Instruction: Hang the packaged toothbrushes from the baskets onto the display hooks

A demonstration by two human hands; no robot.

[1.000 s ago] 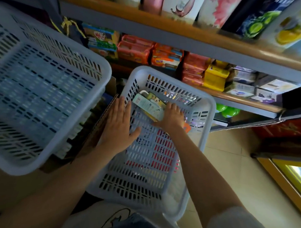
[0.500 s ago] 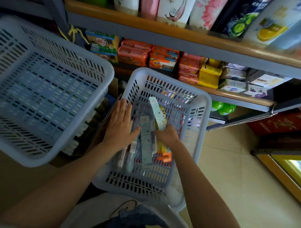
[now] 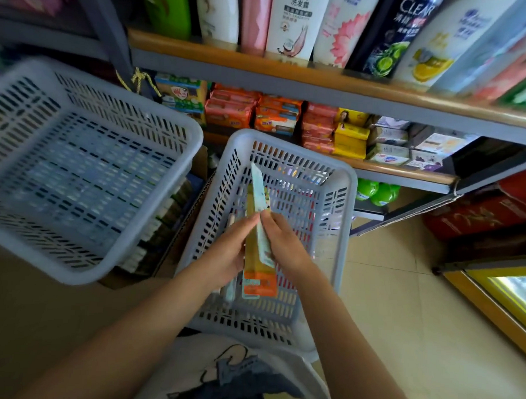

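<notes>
- Both hands have risen from the basket floor since a second ago and now meet at the centre of the frame, gathering the toothbrush packs (image 3: 258, 244) into one bundle held above the right-hand basket (image 3: 339, 202).
- Left hand (image 3: 227, 251) holds the bundle's left edge, fingers curled around it; right hand (image 3: 284, 245) pinches the right edge, thumb on top.
- Long axis of the packs runs from lower centre up toward the top of the frame, tilted a little left; the far tip pokes out well beyond both sets of fingers.
- Packs look flat, stiff and narrow: pale green and yellow card, with an orange panel at the near end.
- Left-hand basket (image 3: 174, 154), at upper left, looks empty.
- No display hooks are visible; shelves with shampoo bottles (image 3: 292, 21) and soap boxes (image 3: 276, 116) fill the top of the frame.
</notes>
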